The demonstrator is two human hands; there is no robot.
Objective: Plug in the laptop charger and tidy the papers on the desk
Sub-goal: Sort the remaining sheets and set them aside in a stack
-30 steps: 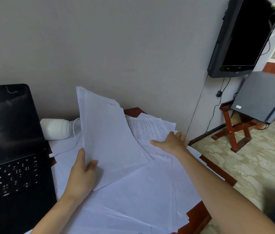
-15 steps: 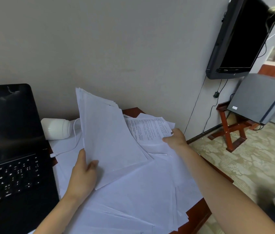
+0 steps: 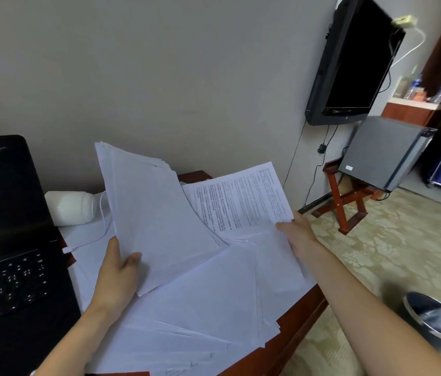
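The left hand [image 3: 117, 280], low and left of centre, grips a sheaf of papers [image 3: 157, 221] by its lower corner, thumb on the front face, and the sheaf stands tilted up off the table. The right hand [image 3: 299, 234], right of centre, pinches the lower right corner of a printed sheet [image 3: 241, 202]. Half a second ago that hand lay on the sheet while it was flat on the pile. Now the sheet is raised and angled towards the camera, its left edge tucked behind the sheaf. The left hand's hold is unchanged.

Under both hands, loose papers [image 3: 200, 308] are spread unevenly over the table [image 3: 299, 316], some overhanging its red-brown front edge.

At the left edge of the frame stands the open laptop [image 3: 5, 240], screen dark. A white cable [image 3: 97, 234] curls over the papers, and its plug end lies just beside the laptop's right edge. A white rounded object [image 3: 70, 207] rests against the wall behind it, and the sheaf hides where the cable leads.

In the upper right a dark television [image 3: 355, 63] hangs on the wall. Below it is a grey box [image 3: 384, 150] on a wooden stand [image 3: 349, 202].
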